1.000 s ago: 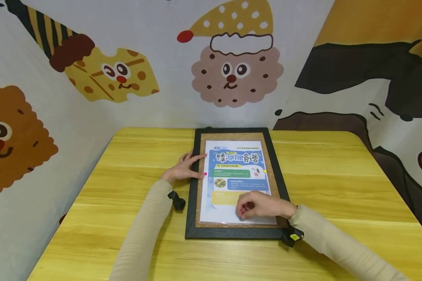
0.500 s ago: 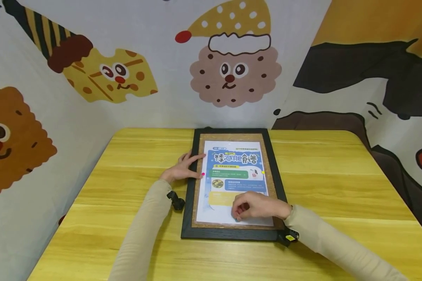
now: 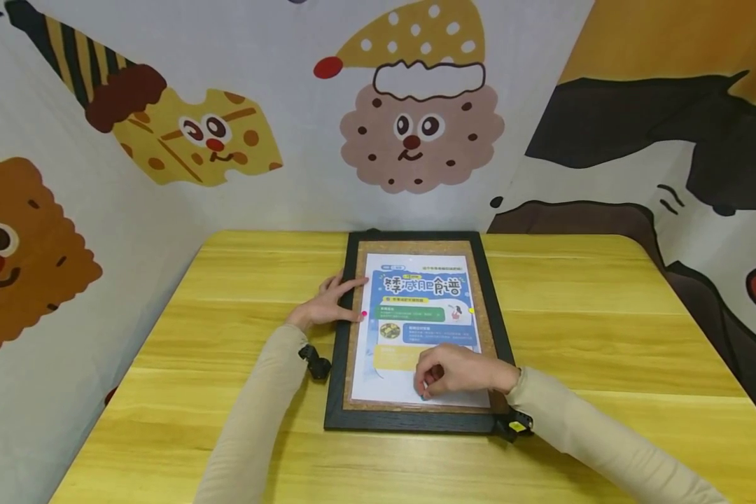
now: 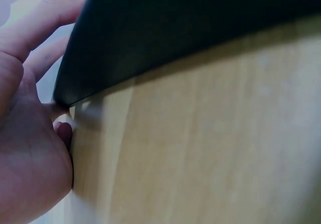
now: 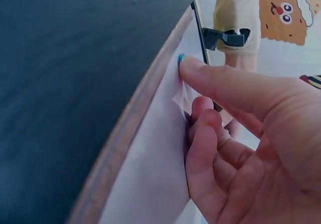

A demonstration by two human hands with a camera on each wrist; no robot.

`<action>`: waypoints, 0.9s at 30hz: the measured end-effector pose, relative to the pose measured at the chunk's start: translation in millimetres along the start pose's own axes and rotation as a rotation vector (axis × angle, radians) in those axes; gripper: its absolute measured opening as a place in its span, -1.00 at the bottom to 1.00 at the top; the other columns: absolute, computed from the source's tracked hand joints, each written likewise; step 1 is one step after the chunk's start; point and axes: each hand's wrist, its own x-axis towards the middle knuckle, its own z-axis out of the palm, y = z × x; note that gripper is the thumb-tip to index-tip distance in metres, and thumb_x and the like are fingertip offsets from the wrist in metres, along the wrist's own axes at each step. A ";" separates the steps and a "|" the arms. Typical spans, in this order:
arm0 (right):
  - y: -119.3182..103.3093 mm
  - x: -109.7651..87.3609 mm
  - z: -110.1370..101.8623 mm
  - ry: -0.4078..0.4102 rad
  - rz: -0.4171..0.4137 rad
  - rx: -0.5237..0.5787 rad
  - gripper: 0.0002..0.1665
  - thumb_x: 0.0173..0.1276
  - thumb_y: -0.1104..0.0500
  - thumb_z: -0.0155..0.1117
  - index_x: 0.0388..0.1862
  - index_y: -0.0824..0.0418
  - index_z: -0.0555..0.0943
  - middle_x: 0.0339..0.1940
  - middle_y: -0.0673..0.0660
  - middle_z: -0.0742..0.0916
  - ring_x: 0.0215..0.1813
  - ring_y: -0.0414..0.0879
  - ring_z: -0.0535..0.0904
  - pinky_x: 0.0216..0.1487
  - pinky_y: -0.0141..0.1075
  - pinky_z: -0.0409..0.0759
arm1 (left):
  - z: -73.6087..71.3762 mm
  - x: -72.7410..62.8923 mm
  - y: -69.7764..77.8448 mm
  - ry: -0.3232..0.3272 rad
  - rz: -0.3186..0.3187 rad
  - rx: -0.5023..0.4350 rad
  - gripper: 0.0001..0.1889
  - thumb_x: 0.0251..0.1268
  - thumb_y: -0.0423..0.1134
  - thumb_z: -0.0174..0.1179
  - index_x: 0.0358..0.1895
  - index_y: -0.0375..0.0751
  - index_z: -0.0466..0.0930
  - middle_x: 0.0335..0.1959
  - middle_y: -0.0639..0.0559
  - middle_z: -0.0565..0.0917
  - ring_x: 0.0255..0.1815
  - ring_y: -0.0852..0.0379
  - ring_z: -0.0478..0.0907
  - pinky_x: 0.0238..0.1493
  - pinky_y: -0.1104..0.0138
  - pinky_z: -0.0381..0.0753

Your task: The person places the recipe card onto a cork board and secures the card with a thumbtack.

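Note:
A black-framed corkboard point(image 3: 416, 421) lies flat on the table, with a printed poster point(image 3: 423, 285) over its cork. My left hand point(image 3: 325, 306) rests across the frame's left side, index finger and thumb reaching the poster's left edge near a pink pushpin point(image 3: 364, 313). Over the poster's lower part is my right hand point(image 3: 458, 371), its thumb pressing a blue pushpin point(image 5: 181, 59) against the sheet near the bottom. The other right fingers are curled and touch the paper. At the poster's right edge sits a yellow pushpin point(image 3: 471, 310). The pins' points are hidden.
The yellow wood-grain table point(image 3: 605, 336) extends on both sides of the board. Behind it hangs a white cloth point(image 3: 309, 203) printed with cartoon food. Each wrist carries a small black camera, such as the left wrist camera point(image 3: 316, 364).
Between one second and half a second ago the board shifted slightly left and toward me, both hands staying on it. Since then almost nothing has moved; the right thumb stays at the blue pushpin.

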 end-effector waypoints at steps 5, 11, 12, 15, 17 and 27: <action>3.8 1.6 -4.0 -0.025 -0.034 0.055 -0.89 0.21 0.34 0.40 -0.38 0.13 0.73 -0.42 -0.10 0.64 -0.44 -0.29 0.46 -0.40 -0.42 0.46 | 0.9 -2.9 -2.0 -0.002 0.029 0.007 -0.12 0.18 -0.04 0.35 0.54 0.18 0.07 0.55 -0.14 -0.44 0.50 -0.21 -0.51 0.28 -0.35 -0.16; 3.6 0.8 -12.8 -0.055 -0.033 0.031 -0.93 0.25 0.29 0.38 -0.32 0.15 0.73 -0.41 -0.12 0.66 -0.43 -0.30 0.47 -0.37 -0.41 0.47 | 0.5 -14.5 -0.3 0.023 0.036 0.022 -0.17 0.23 -0.02 0.29 0.54 0.10 0.08 0.54 -0.20 -0.43 0.50 -0.25 -0.47 0.28 -0.34 -0.17; 3.1 -0.3 -14.8 -0.045 -0.019 0.013 -0.93 0.26 0.29 0.37 -0.31 0.14 0.73 -0.41 -0.13 0.66 -0.42 -0.30 0.47 -0.36 -0.41 0.48 | 0.4 -16.3 0.0 0.031 0.040 0.021 -0.17 0.23 -0.02 0.29 0.53 0.07 0.09 0.54 -0.21 -0.42 0.50 -0.27 -0.45 0.28 -0.34 -0.16; 3.8 -6.4 -23.2 0.007 0.021 -0.055 -0.93 0.29 0.28 0.34 -0.27 0.14 0.72 -0.40 -0.14 0.66 -0.40 -0.28 0.47 -0.33 -0.39 0.49 | 0.8 -19.3 -0.1 0.050 0.057 0.017 -0.21 0.25 -0.03 0.27 0.52 0.02 0.13 0.54 -0.22 -0.41 0.50 -0.31 -0.40 0.29 -0.33 -0.15; 6.7 -11.9 -29.7 0.049 0.047 -0.082 -0.92 0.29 0.28 0.33 -0.25 0.16 0.71 -0.39 -0.13 0.66 -0.39 -0.26 0.47 -0.33 -0.38 0.50 | 0.5 -21.0 -0.8 0.060 0.074 0.021 -0.23 0.26 -0.04 0.26 0.51 -0.02 0.16 0.54 -0.23 -0.39 0.49 -0.32 -0.37 0.30 -0.31 -0.12; 28.9 -41.7 -63.3 0.219 0.085 -0.235 -0.92 0.33 0.29 0.30 -0.22 0.21 0.69 -0.29 -0.04 0.68 -0.36 -0.20 0.50 -0.33 -0.35 0.53 | -14.6 -30.8 -0.9 0.078 0.151 0.057 -0.32 0.37 -0.15 0.20 0.48 -0.19 0.17 0.54 -0.30 -0.24 0.49 -0.34 -0.19 0.32 -0.22 0.04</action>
